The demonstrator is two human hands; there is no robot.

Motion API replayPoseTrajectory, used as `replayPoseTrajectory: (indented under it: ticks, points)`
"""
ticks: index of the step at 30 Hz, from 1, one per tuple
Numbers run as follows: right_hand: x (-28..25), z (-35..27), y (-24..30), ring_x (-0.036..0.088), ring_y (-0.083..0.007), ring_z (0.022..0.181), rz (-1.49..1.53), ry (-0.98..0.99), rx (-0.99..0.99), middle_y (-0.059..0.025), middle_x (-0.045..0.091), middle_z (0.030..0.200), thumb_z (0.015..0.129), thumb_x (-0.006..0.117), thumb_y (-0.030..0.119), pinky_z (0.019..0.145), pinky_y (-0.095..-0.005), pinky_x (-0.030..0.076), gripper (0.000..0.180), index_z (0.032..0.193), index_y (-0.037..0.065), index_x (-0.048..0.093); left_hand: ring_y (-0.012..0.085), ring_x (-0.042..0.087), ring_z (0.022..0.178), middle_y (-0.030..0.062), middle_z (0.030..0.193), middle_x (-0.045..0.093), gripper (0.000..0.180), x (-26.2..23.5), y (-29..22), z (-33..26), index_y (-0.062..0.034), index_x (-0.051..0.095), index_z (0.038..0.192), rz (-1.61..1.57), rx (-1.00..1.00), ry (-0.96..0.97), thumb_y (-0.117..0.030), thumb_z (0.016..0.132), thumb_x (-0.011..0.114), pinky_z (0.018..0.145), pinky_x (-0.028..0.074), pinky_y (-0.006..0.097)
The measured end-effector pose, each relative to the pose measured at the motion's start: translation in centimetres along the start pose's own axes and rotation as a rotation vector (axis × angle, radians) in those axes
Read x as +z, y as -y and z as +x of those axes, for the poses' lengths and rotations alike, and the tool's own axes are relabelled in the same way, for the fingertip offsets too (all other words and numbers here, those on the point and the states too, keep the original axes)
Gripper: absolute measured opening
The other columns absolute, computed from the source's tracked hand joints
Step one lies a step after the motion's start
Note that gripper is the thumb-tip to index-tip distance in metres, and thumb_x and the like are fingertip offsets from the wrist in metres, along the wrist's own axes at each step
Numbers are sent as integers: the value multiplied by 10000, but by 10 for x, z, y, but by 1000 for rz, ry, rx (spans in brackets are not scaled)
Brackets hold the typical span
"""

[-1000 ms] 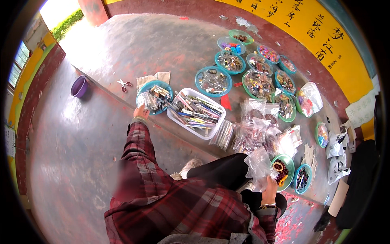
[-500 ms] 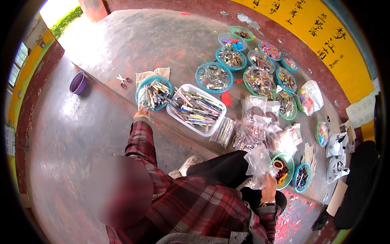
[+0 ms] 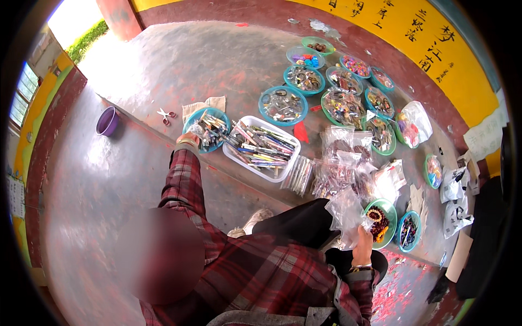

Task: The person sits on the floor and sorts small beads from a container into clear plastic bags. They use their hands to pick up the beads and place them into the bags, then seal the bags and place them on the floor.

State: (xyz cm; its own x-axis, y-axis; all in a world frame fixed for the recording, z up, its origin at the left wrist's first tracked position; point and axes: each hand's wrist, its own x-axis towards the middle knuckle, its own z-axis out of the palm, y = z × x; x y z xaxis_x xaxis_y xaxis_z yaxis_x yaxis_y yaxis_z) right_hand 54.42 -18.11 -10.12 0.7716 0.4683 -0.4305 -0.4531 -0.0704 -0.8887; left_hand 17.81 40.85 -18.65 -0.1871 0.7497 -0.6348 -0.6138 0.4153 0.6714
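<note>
My left hand is at the near-left rim of a teal basin heaped with pens. Its fingers close on the end of what looks like a clear plastic bag of pens, lying over the basin's left side; the fingertips are partly hidden. My right hand grips thin clear plastic bags above my bent knee. Just beyond it stands a green bowl with dark red and yellow bead strings. A white tray full of loose pens sits between my hands.
Bagged pens and filled clear bags lie right of the tray. Several basins of trinkets stand farther off, among them a blue one. Scissors, a cloth and a purple basin are on the left. A floor step crosses diagonally.
My left hand has shifted slightly away from me along the teal basin's rim, and the bag there sits flatter over the pens. My right hand still holds the clear bags, slightly moved.
</note>
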Motion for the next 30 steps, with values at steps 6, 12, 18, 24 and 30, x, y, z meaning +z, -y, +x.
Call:
replayPoseTrajectory:
  ticks: [6, 12, 18, 24, 30]
  points:
    - [6, -3, 5, 536, -122, 747, -13, -12, -31, -14, 561, 847, 848, 524, 164, 650, -270, 435, 201, 972, 13, 565, 262, 573, 885, 132, 956, 589, 209, 15, -26, 11, -16, 503, 1010, 32, -13, 52, -149, 854, 461, 771, 484, 400]
    - [8, -5, 7, 525, -119, 766, -10, -21, -65, -20, 562, 873, 845, 535, 186, 671, -270, 421, 243, 999, 1, 565, 292, 560, 936, 164, 1006, 568, 309, 24, -49, 31, 5, 455, 1097, 52, -50, 136, -211, 898, 357, 801, 478, 435]
    - [4, -4, 4, 524, -123, 783, -19, -34, -73, -30, 564, 884, 844, 525, 193, 679, -276, 420, 258, 1010, -1, 564, 326, 574, 919, 205, 999, 543, 293, 62, -51, -27, 38, 363, 1144, 175, 4, 86, -129, 904, 359, 780, 526, 450]
    - [-3, -5, 4, 559, -137, 812, -15, 34, -68, -34, 576, 928, 847, 537, 172, 703, -276, 447, 250, 1029, 2, 550, 323, 550, 978, 190, 1058, 532, 237, 76, -54, -44, 24, 382, 1095, 199, 55, 50, -106, 897, 382, 802, 512, 458]
    - [7, -13, 14, 557, -138, 813, 12, 33, -80, -36, 576, 928, 849, 528, 169, 703, -273, 446, 248, 1028, -2, 549, 315, 579, 927, 177, 1004, 575, 216, 92, -52, -70, 12, 412, 1002, 287, 24, 220, -165, 878, 416, 811, 499, 412]
